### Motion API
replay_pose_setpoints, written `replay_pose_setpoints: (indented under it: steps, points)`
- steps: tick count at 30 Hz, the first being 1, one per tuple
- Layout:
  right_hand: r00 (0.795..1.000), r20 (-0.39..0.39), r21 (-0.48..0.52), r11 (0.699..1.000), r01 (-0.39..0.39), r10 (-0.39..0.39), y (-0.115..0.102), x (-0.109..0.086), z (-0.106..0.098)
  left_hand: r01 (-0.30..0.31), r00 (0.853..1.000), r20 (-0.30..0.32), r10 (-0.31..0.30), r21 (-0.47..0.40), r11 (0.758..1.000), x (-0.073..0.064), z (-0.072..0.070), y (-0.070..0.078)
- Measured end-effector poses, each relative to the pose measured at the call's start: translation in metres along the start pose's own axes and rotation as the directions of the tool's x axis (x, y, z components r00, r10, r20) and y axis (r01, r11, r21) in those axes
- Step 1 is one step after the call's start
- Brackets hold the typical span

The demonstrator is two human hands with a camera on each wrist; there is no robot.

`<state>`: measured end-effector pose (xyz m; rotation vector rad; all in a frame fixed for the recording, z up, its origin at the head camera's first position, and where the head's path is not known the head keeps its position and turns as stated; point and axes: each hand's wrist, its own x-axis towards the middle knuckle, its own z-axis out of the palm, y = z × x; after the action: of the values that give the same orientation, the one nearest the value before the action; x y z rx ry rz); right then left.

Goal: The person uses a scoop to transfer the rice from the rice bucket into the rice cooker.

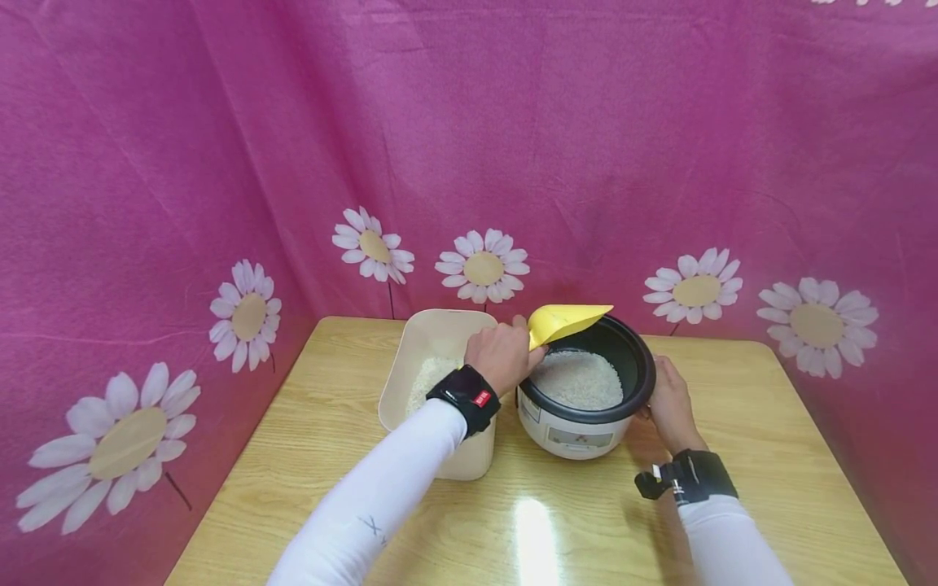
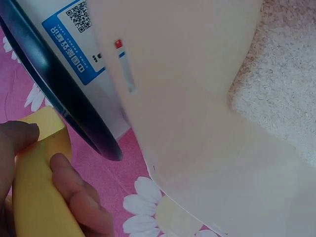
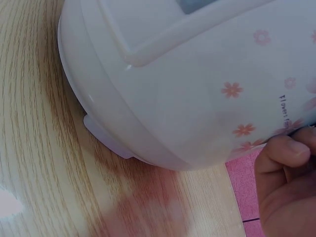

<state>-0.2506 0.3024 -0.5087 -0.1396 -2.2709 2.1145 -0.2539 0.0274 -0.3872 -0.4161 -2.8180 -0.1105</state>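
Observation:
My left hand grips the handle of a yellow scoop, which is held above the left part of a rice cooker. In the left wrist view, the thumb and fingers wrap the yellow scoop. White rice lies in the cooker's dark pot. At the cooker's right side, my right hand holds on near the rim. Its fingers curl against the flower-printed cooker wall in the right wrist view; part of that grip is hidden.
Left of the cooker stands a beige bin with rice inside, under my left forearm. Both stand on a wooden table. A pink cloth with daisies hangs behind and at the sides.

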Motion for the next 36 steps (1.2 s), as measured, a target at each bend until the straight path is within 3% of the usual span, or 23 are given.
replay_pose_setpoints:
  steps: [13,24,33,36]
  points:
    - [1.000,-0.004,0.030,0.999,-0.019,0.019,0.001,0.000,0.003,0.032,0.998,0.048,-0.029,-0.051,0.998,-0.005,-0.010,-0.017]
    - [1.000,0.002,-0.013,1.000,0.006,-0.006,0.003,-0.002,0.001,0.139,0.982,0.151,-0.111,-0.192,0.972,-0.011,-0.023,-0.051]
    - [1.000,0.001,0.007,1.000,0.001,-0.001,0.003,-0.003,0.002,0.129,0.992,0.033,-0.126,-0.127,0.983,-0.014,-0.037,-0.091]
    - [1.000,0.004,-0.002,1.000,0.005,-0.005,0.003,-0.002,0.001,0.173,0.984,0.066,-0.165,-0.140,0.975,-0.016,-0.042,-0.104]
